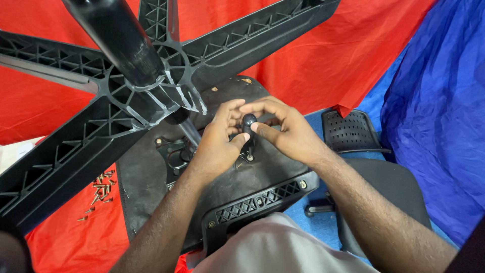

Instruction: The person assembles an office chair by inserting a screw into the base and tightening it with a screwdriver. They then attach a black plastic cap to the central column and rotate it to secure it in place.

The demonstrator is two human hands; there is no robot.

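Note:
An office chair lies upside down with its black seat underside (151,192) facing me. Its black five-arm star base (65,151) and gas cylinder (118,38) stick up toward the camera at upper left. My left hand (217,141) and my right hand (285,131) meet over the metal mechanism plate (174,154), both pinching a small black round knob (248,121) between fingers and thumbs. The knob sits on a short stem above the plate.
Several loose brass screws (101,184) lie on the red cloth (60,237) at left. A black mesh chair part (348,131) and a padded black piece (389,187) rest at right on blue cloth (439,116). My knee in light fabric (273,247) is at the bottom.

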